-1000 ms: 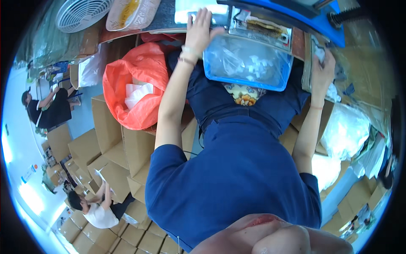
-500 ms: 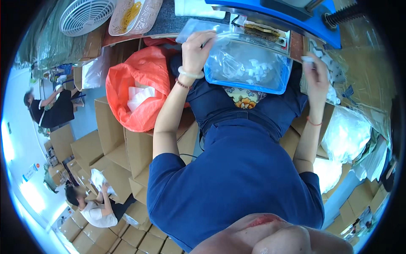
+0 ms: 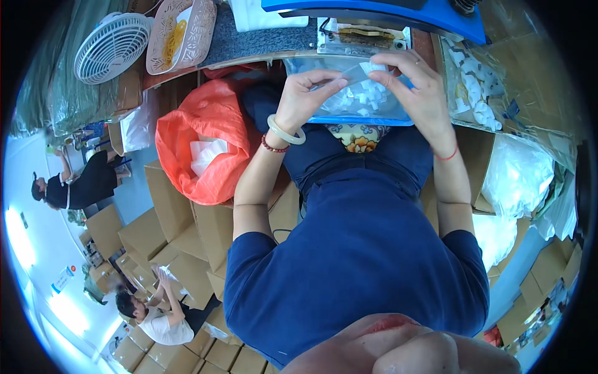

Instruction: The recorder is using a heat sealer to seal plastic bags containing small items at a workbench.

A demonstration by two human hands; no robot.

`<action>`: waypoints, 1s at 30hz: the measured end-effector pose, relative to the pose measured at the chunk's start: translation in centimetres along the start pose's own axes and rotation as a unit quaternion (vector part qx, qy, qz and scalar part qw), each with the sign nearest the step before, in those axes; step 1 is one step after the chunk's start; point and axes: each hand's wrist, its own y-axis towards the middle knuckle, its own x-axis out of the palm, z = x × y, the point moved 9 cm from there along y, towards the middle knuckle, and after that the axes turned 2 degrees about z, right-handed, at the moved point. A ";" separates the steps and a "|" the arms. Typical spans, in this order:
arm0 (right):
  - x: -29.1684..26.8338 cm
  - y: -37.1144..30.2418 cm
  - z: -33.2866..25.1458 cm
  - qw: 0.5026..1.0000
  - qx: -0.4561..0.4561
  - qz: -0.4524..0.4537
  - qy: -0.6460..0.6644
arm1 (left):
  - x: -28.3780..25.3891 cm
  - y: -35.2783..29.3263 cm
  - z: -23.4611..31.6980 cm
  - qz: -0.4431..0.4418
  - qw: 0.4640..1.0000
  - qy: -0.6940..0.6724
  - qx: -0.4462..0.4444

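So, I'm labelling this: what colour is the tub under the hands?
The tub is blue, best in head view.

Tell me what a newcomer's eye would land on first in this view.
Probably the bright red bag, gaping open on the person's left with white items inside. Next, near the top centre, the left hand pinches clear plastic and the right hand a small white piece, both over the blue tray in front of the lap. The blue machine at the top edge also stands out.
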 end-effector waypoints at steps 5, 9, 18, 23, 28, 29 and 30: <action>1.1 1.2 0.3 0.975 -0.044 -0.182 -0.120 | 2.6 0.4 -1.1 -0.186 0.981 0.007 -0.048; 0.1 0.9 5.6 0.981 0.142 -0.081 -0.107 | 4.7 1.5 -4.3 -0.199 0.956 -0.134 -0.171; -9.4 -2.1 10.6 0.860 0.121 0.116 -0.481 | 4.6 6.1 -6.1 -0.072 0.924 -0.315 -0.207; -8.9 -1.5 14.1 0.850 0.033 0.090 -0.517 | 4.1 5.4 -6.2 -0.064 0.920 -0.341 -0.185; -10.5 -2.2 12.6 0.891 0.082 0.185 -0.406 | -9.0 9.5 0.0 0.221 0.932 0.269 0.095; -10.5 -2.1 11.6 0.904 0.057 0.199 -0.373 | -10.1 10.5 1.3 0.211 0.850 0.432 0.216; -9.8 -1.7 10.5 0.908 0.049 0.197 -0.366 | -10.2 10.7 1.2 0.193 0.725 0.577 0.325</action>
